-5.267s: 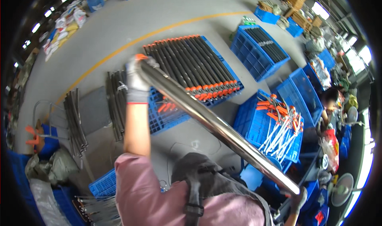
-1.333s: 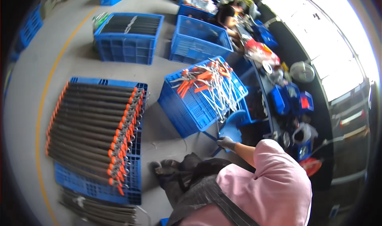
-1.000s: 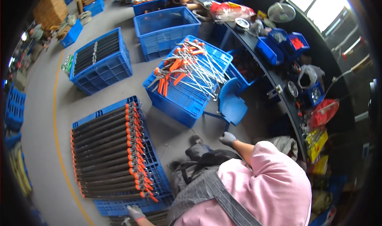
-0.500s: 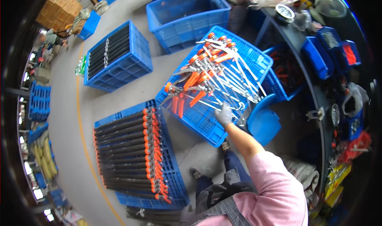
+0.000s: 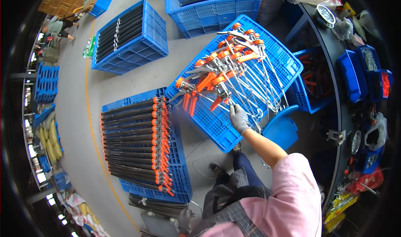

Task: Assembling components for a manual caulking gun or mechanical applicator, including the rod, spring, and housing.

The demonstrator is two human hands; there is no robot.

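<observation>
A heap of caulking gun handles [image 5: 225,63], with orange collars, silver bodies, orange triggers and long thin rods with hooked ends, lies on an upturned blue crate [image 5: 209,126]. My right hand [image 5: 239,119], in a grey glove, is closed around a thin rod at the near side of the heap, just below an orange-collared head. At the lower edge my left hand [image 5: 185,220], also gloved, hangs beside a grey panel [image 5: 158,223] and some dark tubes [image 5: 156,206]. Its fingers are too dark to read.
Rows of black tubes with orange ends [image 5: 131,143] lie on a blue pallet [image 5: 181,166] at left. Farther off stand a blue crate of black tubes [image 5: 142,55] and a large blue bin [image 5: 217,17]. On the right are a blue stool [image 5: 280,130] and a workbench [image 5: 326,45] with parts bins.
My right hand has gone from near the rods' hooked ends toward the heads. My left hand has moved out leftward from my body. The whole view has shifted slightly.
</observation>
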